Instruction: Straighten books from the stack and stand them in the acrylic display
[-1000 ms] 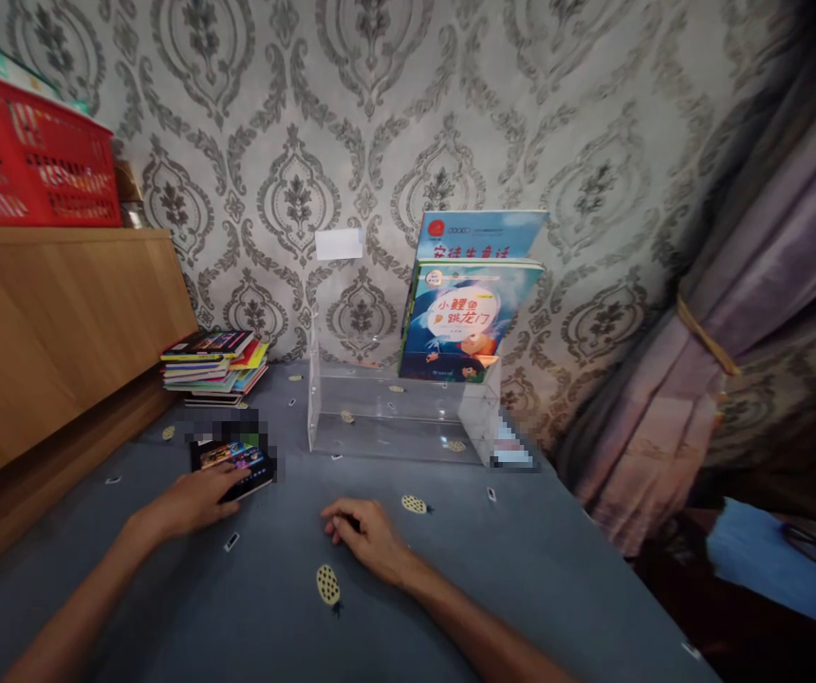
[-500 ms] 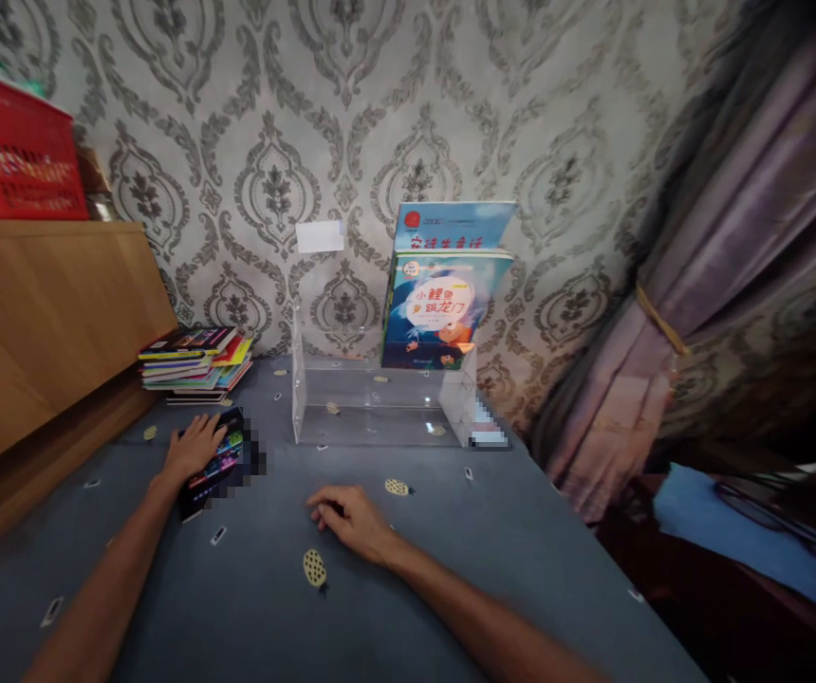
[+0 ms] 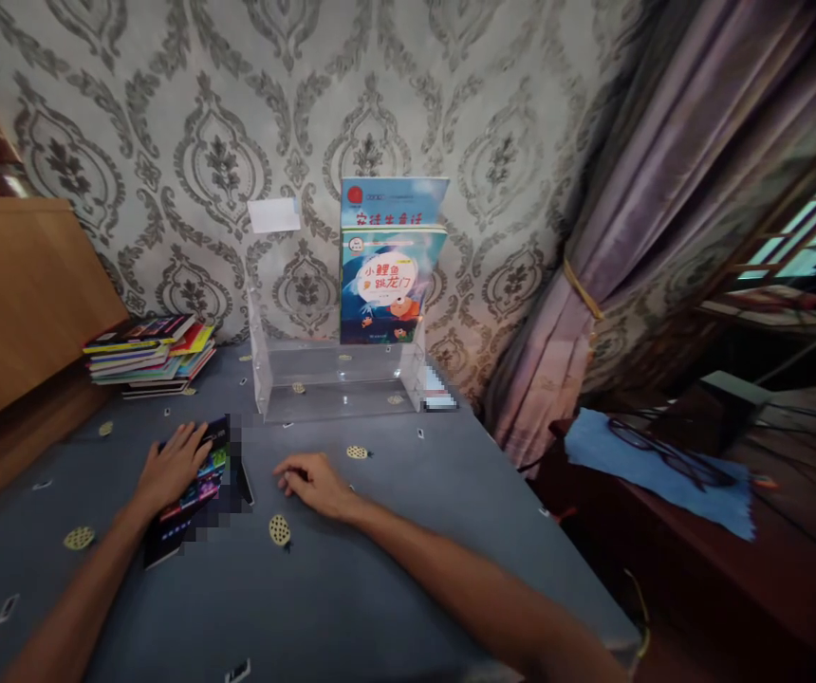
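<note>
My left hand (image 3: 172,467) lies flat on the cover of a dark book (image 3: 175,533) with bright coloured pictures, near the left side of the table. Its fingers are stretched over the book's upper left part; pixelation hides the book's right side. Over the middle of the table is my right hand (image 3: 313,482), loosely curled with fingers partly apart and nothing in it. Beyond it stands a clear acrylic rack (image 3: 308,398). In its upper right part, a blue picture book (image 3: 388,296) leans upright in front of another blue book (image 3: 394,197).
A stack of books (image 3: 152,359) lies at the back left beside a wooden cabinet (image 3: 24,304). A white label (image 3: 274,215) sits at the rack's upper left. To the right are a tied curtain (image 3: 557,351) and a blue cloth (image 3: 636,474) with glasses on it.
The view has turned to the right. My left hand and the dark book have come nearer to me and rightward over the table. My right hand stays about where it was.
</note>
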`<state>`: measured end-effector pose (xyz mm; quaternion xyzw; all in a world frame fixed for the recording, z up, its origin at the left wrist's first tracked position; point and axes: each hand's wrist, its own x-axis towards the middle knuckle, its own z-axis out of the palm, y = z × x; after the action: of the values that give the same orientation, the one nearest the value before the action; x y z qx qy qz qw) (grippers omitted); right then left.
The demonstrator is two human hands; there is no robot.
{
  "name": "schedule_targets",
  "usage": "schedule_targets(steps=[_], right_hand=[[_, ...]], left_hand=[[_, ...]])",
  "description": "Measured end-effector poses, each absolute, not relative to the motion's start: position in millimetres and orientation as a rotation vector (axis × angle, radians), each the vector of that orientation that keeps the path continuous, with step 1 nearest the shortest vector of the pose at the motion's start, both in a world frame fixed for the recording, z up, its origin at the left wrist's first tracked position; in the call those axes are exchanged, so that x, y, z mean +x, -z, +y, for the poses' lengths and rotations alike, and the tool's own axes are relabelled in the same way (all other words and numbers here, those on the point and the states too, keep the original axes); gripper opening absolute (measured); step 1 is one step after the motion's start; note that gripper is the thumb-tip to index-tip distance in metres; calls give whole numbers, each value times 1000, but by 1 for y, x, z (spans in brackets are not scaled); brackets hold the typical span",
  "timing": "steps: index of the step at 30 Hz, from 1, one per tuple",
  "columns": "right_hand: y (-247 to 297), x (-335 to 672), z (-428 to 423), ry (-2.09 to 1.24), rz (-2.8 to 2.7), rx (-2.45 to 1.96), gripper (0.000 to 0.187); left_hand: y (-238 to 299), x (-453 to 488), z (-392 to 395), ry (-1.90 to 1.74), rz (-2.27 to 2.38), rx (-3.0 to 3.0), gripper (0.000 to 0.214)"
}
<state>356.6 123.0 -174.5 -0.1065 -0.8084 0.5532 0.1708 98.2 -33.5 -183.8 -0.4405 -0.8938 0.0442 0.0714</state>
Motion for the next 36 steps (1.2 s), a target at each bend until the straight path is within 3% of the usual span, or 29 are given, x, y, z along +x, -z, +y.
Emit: schedule_targets(steps=[12,26,36], right_hand=[[178,373,132,-931,-2491,-292,29],[186,423,164,-619,-2513,-373,29],[179,433,184,-500,-2575,-428,29]], left_hand=[[194,177,-28,-12,-2431,-1573,52],[191,271,52,160,-2364,-1748,49],[199,282,88,366,-2267,-1853,46]])
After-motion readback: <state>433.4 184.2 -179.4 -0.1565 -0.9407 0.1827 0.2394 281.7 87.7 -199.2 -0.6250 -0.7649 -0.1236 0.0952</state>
